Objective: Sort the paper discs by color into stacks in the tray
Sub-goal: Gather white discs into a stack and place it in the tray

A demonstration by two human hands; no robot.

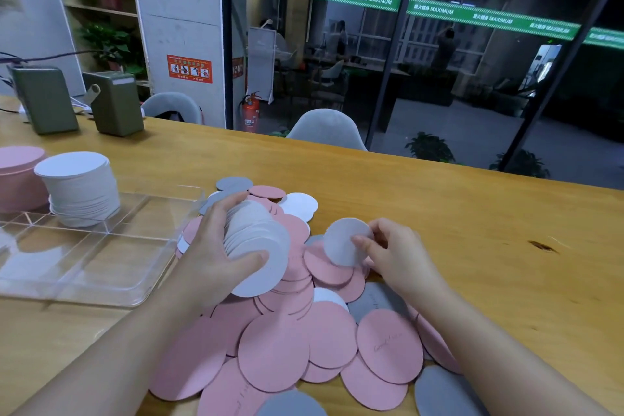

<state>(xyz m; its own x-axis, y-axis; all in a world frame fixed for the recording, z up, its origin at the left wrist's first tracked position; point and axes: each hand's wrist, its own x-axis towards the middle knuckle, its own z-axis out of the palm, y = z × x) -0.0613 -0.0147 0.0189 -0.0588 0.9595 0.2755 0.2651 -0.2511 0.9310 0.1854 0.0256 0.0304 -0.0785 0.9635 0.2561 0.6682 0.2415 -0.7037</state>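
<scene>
Paper discs: thin, flat, matte circles in three colours, pink, grey and white. The loose pile [304, 331] fills the lower centre of the frame on the wooden table [472, 230]; pink dominates, with grey discs at the pile's near and far edges and a few white ones showing through. Some pink discs carry faint cursive lettering.

Your left hand [216, 253], at centre frame, grips a fanned bundle of grey discs [260, 240], thumb on the front face, fingers curled over the top edge. The bundle is held on edge above the pile, tilted.

Your right hand [395, 253], just right of centre, pinches a single grey disc [344, 240] by its right edge between thumb and fingertips. It stands nearly upright, just beside the bundle, apart from it.

The clear tray [101, 267], with dividers, sits at left of the frame, touching the pile's left edge. In its far compartment stands a tall white stack [79, 192]. At the far left edge is a pink stack [18, 176], cut off by the frame; its compartment cannot be told.
</scene>
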